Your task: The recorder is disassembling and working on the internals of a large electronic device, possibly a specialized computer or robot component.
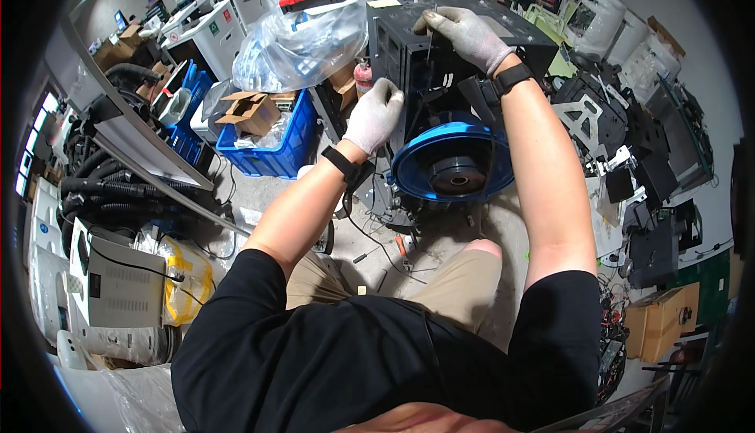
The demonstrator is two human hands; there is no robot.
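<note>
Nearby, a blue dish (410, 164) with a dark round hub (458, 180) sits low on the boxy black machine (405, 47); the gloved left hand (374, 118) curls closed beside its left edge, and farther off the gloved right hand (469, 37) pinches over its top, though I cannot tell what either grips

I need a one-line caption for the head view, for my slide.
Left hand and right hand, both gloved, at a black housing with a round blue part below.
</note>
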